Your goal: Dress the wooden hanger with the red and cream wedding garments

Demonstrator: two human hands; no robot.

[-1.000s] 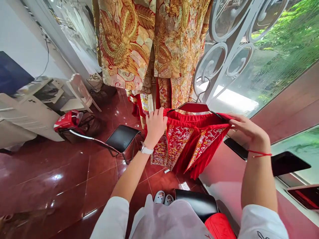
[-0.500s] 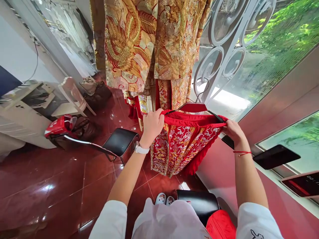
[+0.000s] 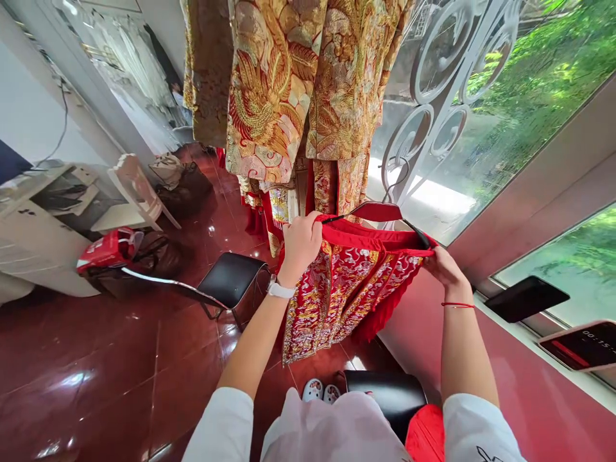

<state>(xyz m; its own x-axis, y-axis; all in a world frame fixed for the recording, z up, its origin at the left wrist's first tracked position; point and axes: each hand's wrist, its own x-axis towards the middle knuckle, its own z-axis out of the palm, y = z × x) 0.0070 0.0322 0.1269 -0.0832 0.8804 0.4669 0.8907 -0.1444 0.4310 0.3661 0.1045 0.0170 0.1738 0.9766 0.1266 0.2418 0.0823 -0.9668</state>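
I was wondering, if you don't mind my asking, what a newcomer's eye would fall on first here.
Probably the red embroidered skirt in the centre, held at its top edge by the left hand and right hand, with a hanger at its opening. Next would likely come the gold embroidered garments hanging beyond it at the top, then the bright green leaves outside at upper right.

Single view from wearer's head, facing forward and down; shoes (image 3: 313, 389) near, red skirt (image 3: 344, 295) close in front, gold garments (image 3: 269, 96) farther, window (image 3: 539, 96) right, white desk (image 3: 45, 247) far left.
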